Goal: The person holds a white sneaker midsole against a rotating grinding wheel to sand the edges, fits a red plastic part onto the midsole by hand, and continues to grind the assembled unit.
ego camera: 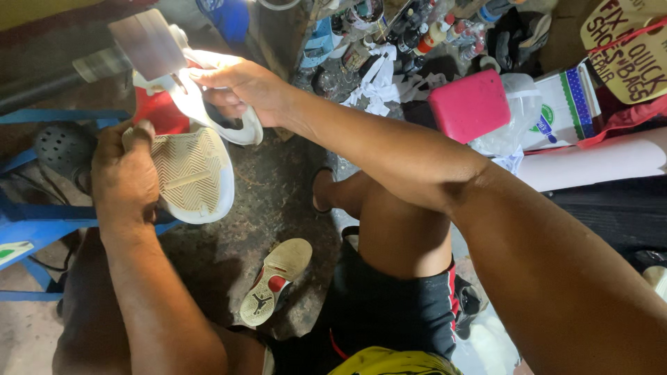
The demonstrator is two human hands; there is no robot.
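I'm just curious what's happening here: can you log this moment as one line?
left hand: grips white shoe sole | right hand: holds white shoe upper | floor: second shoe, sole up

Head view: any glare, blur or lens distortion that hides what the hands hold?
Head view: strong glare bleaches the white shoe upper under the right hand; the sole by the left hand reads sharp; wide-angle stretch swells the near right forearm; floor in dim shadow.
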